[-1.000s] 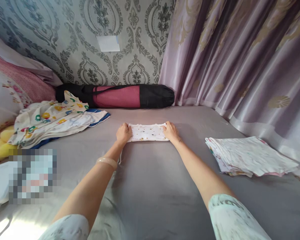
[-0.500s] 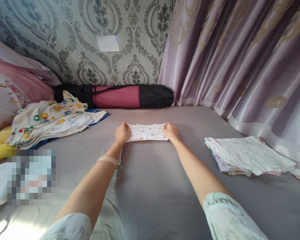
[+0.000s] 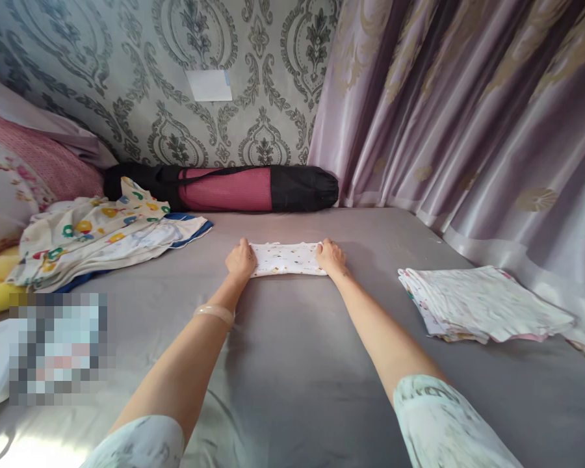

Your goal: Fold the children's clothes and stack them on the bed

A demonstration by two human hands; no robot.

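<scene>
A small white printed cloth (image 3: 286, 259), folded into a narrow strip, lies on the grey bed sheet (image 3: 297, 364) straight ahead of me. My left hand (image 3: 240, 260) pinches its left end with the fingers closed. At the cloth's right end, my right hand (image 3: 330, 256) grips in the same way. Both arms reach forward over the sheet, and a clear bangle sits on my left wrist.
A stack of folded white cloths (image 3: 482, 304) lies at the right by the purple curtain (image 3: 468, 110). A heap of unfolded printed clothes (image 3: 102, 234) sits at the left. A rolled pink mat in a black bag (image 3: 224, 187) lies along the patterned wall. Pillows are far left.
Both hands stay on the ends of the cloth, shifted slightly away from me; the view has drifted a little. The cloth looks the same.
</scene>
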